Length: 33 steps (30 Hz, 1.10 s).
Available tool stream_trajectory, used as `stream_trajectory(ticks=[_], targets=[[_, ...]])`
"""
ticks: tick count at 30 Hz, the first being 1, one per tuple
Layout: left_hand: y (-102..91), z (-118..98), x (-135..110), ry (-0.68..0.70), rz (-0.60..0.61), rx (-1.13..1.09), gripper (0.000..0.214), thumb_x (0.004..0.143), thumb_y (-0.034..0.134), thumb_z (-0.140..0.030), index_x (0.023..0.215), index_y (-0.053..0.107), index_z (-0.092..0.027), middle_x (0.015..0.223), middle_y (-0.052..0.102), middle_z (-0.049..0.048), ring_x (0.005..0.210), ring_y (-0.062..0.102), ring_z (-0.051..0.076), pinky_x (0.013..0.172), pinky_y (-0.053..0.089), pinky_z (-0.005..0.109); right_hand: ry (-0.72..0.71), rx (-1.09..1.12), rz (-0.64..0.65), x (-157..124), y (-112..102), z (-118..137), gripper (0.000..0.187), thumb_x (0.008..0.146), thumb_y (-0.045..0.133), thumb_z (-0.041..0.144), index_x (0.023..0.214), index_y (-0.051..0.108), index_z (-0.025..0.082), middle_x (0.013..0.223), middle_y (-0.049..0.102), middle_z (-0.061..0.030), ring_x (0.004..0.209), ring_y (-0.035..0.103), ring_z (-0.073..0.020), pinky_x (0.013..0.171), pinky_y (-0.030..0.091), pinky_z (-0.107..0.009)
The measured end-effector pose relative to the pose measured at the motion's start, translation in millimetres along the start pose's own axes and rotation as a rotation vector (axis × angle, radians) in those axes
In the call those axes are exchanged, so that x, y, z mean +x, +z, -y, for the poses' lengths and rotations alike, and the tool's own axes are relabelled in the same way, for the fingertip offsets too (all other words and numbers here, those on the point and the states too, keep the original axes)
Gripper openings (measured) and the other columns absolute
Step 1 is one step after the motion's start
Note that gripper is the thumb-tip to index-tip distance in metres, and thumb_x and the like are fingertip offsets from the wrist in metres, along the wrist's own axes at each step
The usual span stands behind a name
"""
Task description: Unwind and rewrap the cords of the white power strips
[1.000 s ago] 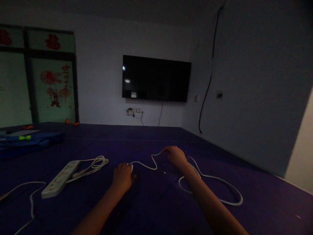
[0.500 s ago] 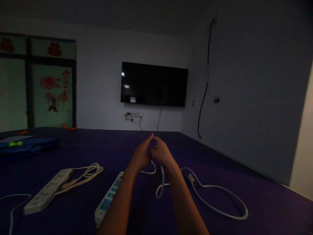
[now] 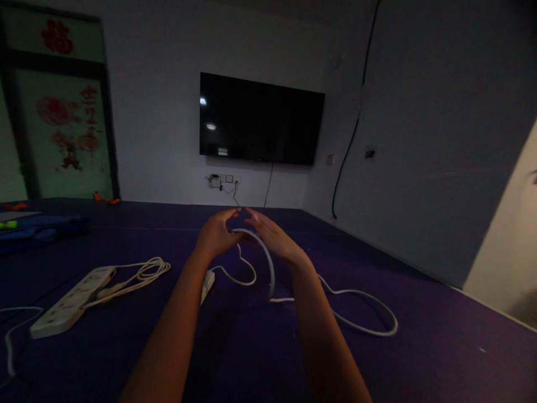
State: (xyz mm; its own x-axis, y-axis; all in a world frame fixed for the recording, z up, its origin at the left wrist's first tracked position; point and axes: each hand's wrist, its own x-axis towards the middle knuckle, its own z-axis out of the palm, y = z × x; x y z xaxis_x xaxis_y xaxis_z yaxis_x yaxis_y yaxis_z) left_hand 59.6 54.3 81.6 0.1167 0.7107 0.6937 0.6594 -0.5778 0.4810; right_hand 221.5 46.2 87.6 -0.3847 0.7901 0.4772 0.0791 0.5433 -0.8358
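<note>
A white power cord [image 3: 268, 258] rises in an arc from the dark purple surface to my hands. My left hand [image 3: 216, 234] is closed around the cord's raised end, with the thumb and forefinger pointing to the right. My right hand [image 3: 274, 236] is close beside it, its upper fingers stretched toward the left hand and the cord passing in front of its palm. Lower fingertips overlap between the hands and are partly hidden. Behind my left forearm shows one end of a white power strip [image 3: 207, 285]; the rest is covered.
Left of my arms lies another white power strip [image 3: 71, 302] with its cord [image 3: 153, 271] coiled. A loop of white cord [image 3: 377, 330] spreads to the right. Blue cloth [image 3: 50, 226] lies far left. A television [image 3: 260, 120] hangs on the far wall, and a black cable [image 3: 350, 151] hangs at right.
My hands have moved left and slightly up, and their fingertips have come apart. The cord now arcs up between them. The view has tilted down and shifted right.
</note>
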Motion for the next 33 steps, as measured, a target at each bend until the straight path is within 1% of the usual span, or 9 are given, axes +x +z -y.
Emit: stream_trajectory(ticks=[3,6,8,13,18,20,23,27,33], targets=[[-9.9,10,2,-0.125,-0.066,0.053,0.051,0.064,0.069,-0.045,0.105,0.065,-0.016,0.104,0.068,0.0095,0.084,0.064,0.021,0.073,0.047,0.03,0.078,-0.154,0.24,-17,-11,11,0.051,0.088,0.037,0.05,0.128,0.045,0.02,0.108,0.062,-0.0092,0.075,0.063,-0.0144,0.065,0.05,-0.03],[-15.4,13,2,-0.254,-0.128,0.067,0.041,0.061,0.069,-0.05,0.084,0.07,-0.016,0.082,0.071,0.0083,0.077,0.065,0.022,0.066,0.046,0.029,0.122,-0.23,0.463,-28,-19,19,0.063,0.071,0.067,0.039,0.128,0.047,0.021,0.102,0.066,-0.0072,0.084,0.064,-0.0172,0.069,0.05,-0.029],[-16.6,13,1,-0.319,-0.213,0.053,0.039,0.061,0.068,-0.052,0.076,0.069,-0.016,0.068,0.07,0.0062,0.067,0.064,0.021,0.06,0.044,0.028,0.146,-0.303,0.545,-29,-20,20,0.073,0.057,0.078,0.027,0.125,0.051,0.02,0.1,0.067,-0.0058,0.086,0.063,-0.0173,0.071,0.049,-0.027],[-18.4,15,0,-0.343,-0.485,-0.08,0.038,0.061,0.066,-0.054,0.059,0.062,-0.017,0.051,0.064,0.004,0.053,0.06,0.019,0.052,0.042,0.028,0.199,-0.432,0.6,-18,-19,1,0.049,0.052,0.078,0.018,0.1,0.067,0.014,0.084,0.07,-0.0039,0.077,0.063,-0.0149,0.069,0.048,-0.024],[-24.9,3,0,-0.205,-0.719,-0.392,0.033,0.064,0.067,-0.048,0.058,0.061,-0.017,0.058,0.065,0.0034,0.053,0.06,0.015,0.054,0.045,0.026,0.357,-0.508,0.527,-6,-29,-27,0.02,0.063,0.069,0.018,0.082,0.071,0.015,0.072,0.069,-0.002,0.065,0.06,-0.0119,0.057,0.044,-0.021],[-27.9,-7,-2,-0.204,-0.76,-0.539,0.033,0.066,0.065,-0.048,0.059,0.061,-0.016,0.059,0.065,0.0036,0.052,0.059,0.013,0.054,0.046,0.026,0.435,-0.554,0.508,-6,-35,-32,0.026,0.059,0.072,0.022,0.085,0.071,0.016,0.076,0.07,-0.0028,0.066,0.06,-0.0127,0.054,0.043,-0.02],[-32.4,-21,-3,-0.243,-0.766,-0.732,0.033,0.068,0.064,-0.047,0.059,0.06,-0.015,0.061,0.066,0.0047,0.055,0.062,0.014,0.055,0.048,0.026,0.528,-0.524,0.521,-8,-39,-33,0.052,0.05,0.079,0.025,0.1,0.068,0.017,0.089,0.07,-0.0051,0.072,0.062,-0.0143,0.054,0.044,-0.02],[-40.8,-26,-1,-0.203,-0.79,-0.883,0.031,0.067,0.065,-0.043,0.059,0.058,-0.015,0.065,0.065,0.0046,0.062,0.064,0.015,0.06,0.05,0.027,0.517,-0.409,0.646,-10,-20,-27,0.063,0.046,0.082,0.026,0.106,0.065,0.018,0.097,0.068,-0.0058,0.081,0.063,-0.0148,0.064,0.048,-0.022],[-66.3,-18,1,-0.086,-1.176,-0.995,0.023,0.069,0.065,-0.03,0.06,0.052,-0.013,0.064,0.06,0.0002,0.065,0.063,0.011,0.077,0.051,0.03,0.468,-0.197,0.966,-6,33,-23,0.06,0.049,0.082,0.025,0.106,0.064,0.02,0.086,0.067,0.0002,0.08,0.063,-0.0128,0.07,0.047,-0.022]])
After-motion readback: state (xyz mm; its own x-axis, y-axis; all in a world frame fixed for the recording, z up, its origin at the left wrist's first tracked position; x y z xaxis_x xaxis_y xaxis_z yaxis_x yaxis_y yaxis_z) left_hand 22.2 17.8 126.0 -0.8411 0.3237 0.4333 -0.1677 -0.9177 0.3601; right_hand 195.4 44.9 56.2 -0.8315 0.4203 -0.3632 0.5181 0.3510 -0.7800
